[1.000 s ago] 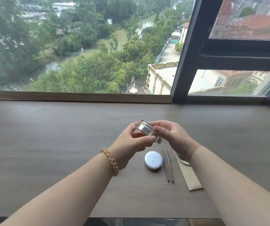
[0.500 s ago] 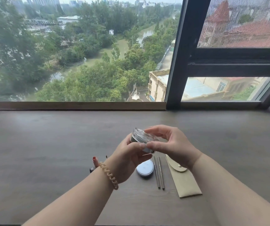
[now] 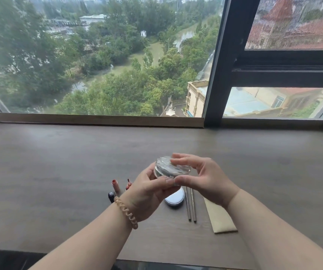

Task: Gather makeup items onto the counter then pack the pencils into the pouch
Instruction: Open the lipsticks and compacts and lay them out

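Worktop [image 3: 59, 172]: broad, dark wood-grain surface running under the window; flat and firm, a sound base for the items laid out on it.

Pouch [image 3: 220, 219]: tan, flat, lying on the worktop at the near right, partly under the right forearm. Judged soft and light; its mouth end is hidden, so the opening cannot be assessed. It will likely need one hand to steady it while the pencils are fed in.

Jar [image 3: 171, 169]: clear, round and shallow, held above the worktop between both hands. Judged rigid, smooth and possibly slippery, and breakable if dropped; best held by the rim and side wall. The left hand [image 3: 149, 193] cups it from below with fingers closed on its side. The right hand [image 3: 203, 178] has its fingers [image 3: 178, 156] curved over the top and the thumb pressed at the near edge.

Compact [image 3: 175, 198]: pale, round, lying on the worktop just beneath the hands.

Pencils [image 3: 191, 205]: two thin sticks, side by side on the worktop between the compact and the pouch, not yet packed. Judged stiff and light, apt to roll; take them at mid-shaft, together.

Lip items [image 3: 115, 187]: small tubes at the near left, beside the left wrist.
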### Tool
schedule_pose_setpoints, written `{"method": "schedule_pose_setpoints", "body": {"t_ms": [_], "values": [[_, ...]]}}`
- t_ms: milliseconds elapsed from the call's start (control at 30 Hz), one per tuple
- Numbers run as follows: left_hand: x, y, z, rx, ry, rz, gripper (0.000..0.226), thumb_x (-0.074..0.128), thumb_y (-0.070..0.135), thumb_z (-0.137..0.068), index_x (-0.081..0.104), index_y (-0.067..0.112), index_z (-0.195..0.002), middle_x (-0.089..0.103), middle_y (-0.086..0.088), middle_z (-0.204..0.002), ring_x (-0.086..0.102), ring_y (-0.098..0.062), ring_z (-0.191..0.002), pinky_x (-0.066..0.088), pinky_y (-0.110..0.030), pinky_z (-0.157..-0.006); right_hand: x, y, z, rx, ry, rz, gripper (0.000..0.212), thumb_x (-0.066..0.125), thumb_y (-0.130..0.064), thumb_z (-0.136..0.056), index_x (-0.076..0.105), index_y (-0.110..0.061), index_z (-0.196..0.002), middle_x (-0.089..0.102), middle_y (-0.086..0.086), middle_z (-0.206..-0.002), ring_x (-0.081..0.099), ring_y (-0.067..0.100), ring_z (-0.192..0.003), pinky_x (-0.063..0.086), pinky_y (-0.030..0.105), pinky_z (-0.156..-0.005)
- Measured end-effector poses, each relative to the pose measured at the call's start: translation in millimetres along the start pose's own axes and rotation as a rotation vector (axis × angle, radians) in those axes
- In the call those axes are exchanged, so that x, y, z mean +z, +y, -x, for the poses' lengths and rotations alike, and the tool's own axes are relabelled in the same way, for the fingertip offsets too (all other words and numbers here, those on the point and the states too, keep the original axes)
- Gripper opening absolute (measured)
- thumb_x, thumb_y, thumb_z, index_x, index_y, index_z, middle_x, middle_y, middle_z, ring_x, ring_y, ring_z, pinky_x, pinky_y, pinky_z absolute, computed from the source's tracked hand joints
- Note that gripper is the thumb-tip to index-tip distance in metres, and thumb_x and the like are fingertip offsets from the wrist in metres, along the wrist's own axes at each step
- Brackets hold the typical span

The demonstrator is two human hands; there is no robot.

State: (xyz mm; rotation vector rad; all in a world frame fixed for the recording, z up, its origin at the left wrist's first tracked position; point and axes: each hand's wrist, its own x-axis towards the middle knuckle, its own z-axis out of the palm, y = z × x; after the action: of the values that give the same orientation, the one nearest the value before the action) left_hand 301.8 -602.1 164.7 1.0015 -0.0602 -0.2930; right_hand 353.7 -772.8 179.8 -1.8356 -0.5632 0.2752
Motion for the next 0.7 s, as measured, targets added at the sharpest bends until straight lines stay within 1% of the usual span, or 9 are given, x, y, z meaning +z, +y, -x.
{"method": "schedule_pose_setpoints", "body": {"t_ms": [133, 200, 267, 333, 400, 500, 600, 633, 700], "values": [[-7.2, -5.2, 5.4, -0.014, -0.029, 0.062, 0.056, 0.067, -0.004, -0.068, 0.054, 0.003, -0.122, 0.063, -0.017, -0.111, 0.06, -0.03, -0.107, 0.046, -0.042, -0.099, 4.3, 6.9, -4.5, 0.031, -0.002, -0.191, 0.042, 0.076, -0.043, -0.063, 0.072, -0.027, -0.102, 0.065, -0.002, -0.122, 0.057, 0.009, -0.119, 0.041, 0.041, -0.106], [-13.6, -6.3, 8.7, -0.048, -0.041, 0.06, 0.058, 0.063, -0.006, -0.071, 0.051, 0.003, -0.126, 0.06, -0.017, -0.112, 0.056, -0.03, -0.109, 0.043, -0.044, -0.102, 8.3, 11.0, -6.9, 0.053, -0.016, -0.208, 0.04, 0.077, -0.038, -0.066, 0.071, -0.025, -0.103, 0.067, -0.002, -0.119, 0.06, 0.01, -0.115, 0.045, 0.034, -0.102], [-22.4, -6.7, 10.8, -0.097, -0.031, 0.025, 0.058, 0.058, -0.007, -0.074, 0.049, 0.007, -0.13, 0.06, -0.014, -0.112, 0.058, -0.028, -0.105, 0.048, -0.041, -0.095, 15.3, 15.0, -10.5, 0.07, -0.016, -0.218, 0.037, 0.078, -0.031, -0.072, 0.07, -0.02, -0.107, 0.071, 0.0, -0.111, 0.064, 0.008, -0.107, 0.049, 0.023, -0.091], [-32.5, -9.0, 13.0, -0.16, 0.03, -0.017, 0.056, 0.06, -0.005, -0.075, 0.052, 0.01, -0.128, 0.062, -0.013, -0.11, 0.062, -0.025, -0.094, 0.054, -0.033, -0.081, 24.8, 22.8, -15.0, 0.106, 0.011, -0.242, 0.034, 0.071, -0.026, -0.077, 0.068, -0.015, -0.108, 0.073, -0.001, -0.103, 0.068, 0.007, -0.098, 0.05, 0.017, -0.082], [-41.1, -12.5, 18.2, -0.245, 0.127, -0.056, 0.052, 0.065, 0.001, -0.072, 0.057, 0.011, -0.122, 0.066, -0.012, -0.102, 0.064, -0.021, -0.081, 0.055, -0.028, -0.072, 35.3, 33.2, -17.8, 0.164, 0.039, -0.239, 0.027, 0.067, -0.024, -0.083, 0.07, -0.015, -0.107, 0.074, -0.002, -0.099, 0.068, 0.007, -0.096, 0.05, 0.018, -0.082], [-56.9, -22.1, 26.7, -0.345, 0.224, -0.052, 0.038, 0.071, 0.011, -0.073, 0.063, 0.012, -0.11, 0.069, -0.008, -0.091, 0.067, -0.018, -0.07, 0.054, -0.028, -0.072, 53.6, 51.6, -22.6, 0.236, 0.022, -0.161, 0.025, 0.066, -0.033, -0.085, 0.072, -0.02, -0.106, 0.074, -0.004, -0.1, 0.067, 0.005, -0.099, 0.048, 0.023, -0.089], [-69.1, -34.7, 31.3, -0.382, 0.377, -0.02, 0.017, 0.069, 0.012, -0.083, 0.062, 0.009, -0.099, 0.071, -0.007, -0.082, 0.067, -0.017, -0.065, 0.054, -0.027, -0.067, 69.9, 60.6, -24.9, 0.278, 0.016, -0.158, 0.023, 0.062, -0.028, -0.088, 0.071, -0.014, -0.105, 0.073, -0.004, -0.099, 0.066, -0.002, -0.091, 0.047, 0.013, -0.081], [-71.8, -38.5, 32.4, -0.395, 0.417, -0.034, 0.018, 0.068, 0.009, -0.083, 0.061, 0.007, -0.1, 0.071, -0.009, -0.081, 0.068, -0.017, -0.065, 0.054, -0.027, -0.065, 73.2, 61.7, -26.1, 0.282, 0.034, -0.152, 0.025, 0.061, -0.03, -0.089, 0.071, -0.012, -0.104, 0.073, -0.002, -0.099, 0.066, 0.001, -0.09, 0.047, 0.015, -0.08], [-78.9, -45.4, 34.9, -0.424, 0.45, -0.064, 0.028, 0.068, 0.005, -0.083, 0.058, 0.002, -0.108, 0.071, -0.011, -0.081, 0.068, -0.018, -0.064, 0.055, -0.027, -0.063, 80.3, 66.7, -30.1, 0.298, 0.089, -0.151, 0.038, 0.058, -0.042, -0.084, 0.072, -0.01, -0.099, 0.074, 0.007, -0.099, 0.068, 0.015, -0.095, 0.052, 0.027, -0.084]]}}
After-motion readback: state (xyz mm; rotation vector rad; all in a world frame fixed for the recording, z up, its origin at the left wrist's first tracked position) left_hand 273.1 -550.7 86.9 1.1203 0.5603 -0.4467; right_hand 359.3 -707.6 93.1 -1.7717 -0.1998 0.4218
